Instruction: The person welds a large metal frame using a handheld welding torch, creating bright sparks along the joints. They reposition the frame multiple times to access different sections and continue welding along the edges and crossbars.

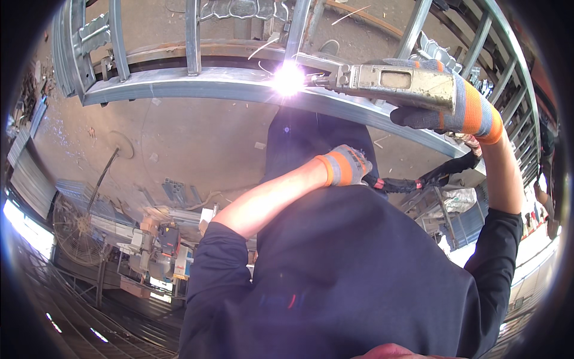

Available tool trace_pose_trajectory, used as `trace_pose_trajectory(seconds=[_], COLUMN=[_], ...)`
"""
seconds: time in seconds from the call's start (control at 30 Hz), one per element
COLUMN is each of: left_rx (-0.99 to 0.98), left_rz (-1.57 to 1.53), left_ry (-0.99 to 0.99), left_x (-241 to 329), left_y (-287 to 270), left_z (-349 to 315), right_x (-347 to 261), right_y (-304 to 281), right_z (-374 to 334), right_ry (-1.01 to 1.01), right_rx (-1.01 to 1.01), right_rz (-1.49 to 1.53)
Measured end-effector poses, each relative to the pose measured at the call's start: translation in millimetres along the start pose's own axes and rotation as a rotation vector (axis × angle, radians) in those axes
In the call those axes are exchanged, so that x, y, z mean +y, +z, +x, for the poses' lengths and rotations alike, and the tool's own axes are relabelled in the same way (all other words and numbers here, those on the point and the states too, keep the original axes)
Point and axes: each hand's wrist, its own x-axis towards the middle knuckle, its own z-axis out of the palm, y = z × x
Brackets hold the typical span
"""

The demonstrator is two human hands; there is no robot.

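Note:
My right hand (445, 93), in a grey and orange glove, is closed around a handheld welding gun (365, 79). The gun's nozzle points left at a long steel rail (209, 85), and a bright white-violet arc (289, 79) hides the spot where an upright bar (298, 30) meets it. My left hand (348, 166), gloved alike, is curled shut in front of my body. Whatever it may hold is hidden. Close beside its fingers runs a black and red cable (397, 184), which rises toward the gun hand.
The rail belongs to a metal frame with several crossbars (192, 39), curving away at the right. A floor fan (78, 233) stands at the lower left, near a cluttered bench with equipment (169, 239). Metal pieces (175, 190) lie on the floor. A metal stand (445, 218) is at the right.

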Motion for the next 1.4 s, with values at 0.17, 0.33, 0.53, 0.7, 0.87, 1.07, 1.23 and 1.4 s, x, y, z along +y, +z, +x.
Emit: trace_pose_trajectory(seconds=[0.17,0.33,0.53,0.7,0.87,1.07,1.23,1.4], left_rx=[-0.033,-0.088,-0.120,-0.139,-0.107,-0.080,-0.087,-0.079], left_rz=[-0.024,-0.055,-0.094,-0.148,-0.193,-0.191,-0.186,-0.184], left_ry=[-0.013,-0.045,-0.052,-0.101,-0.080,-0.078,-0.077,-0.063], left_x=[2,-3,-12,-28,-39,-44,-45,-47], left_y=[-3,-9,-16,-20,-19,-22,-26,-26], left_z=[0,-4,-20,-39,-52,-62,-67,-68], right_x=[8,3,-24,-56,-80,-86,-83,-76], right_y=[-4,-14,-21,-5,-8,-2,1,6], right_z=[-5,-5,37,92,126,145,146,147], right_ry=[-0.093,-0.214,-0.197,-0.125,0.196,0.097,-0.132,-0.336], right_rx=[-0.026,0.121,0.047,0.057,-0.122,-0.139,-0.077,-0.023], right_rz=[-0.007,-0.036,0.177,0.346,0.345,0.337,0.203,0.094])
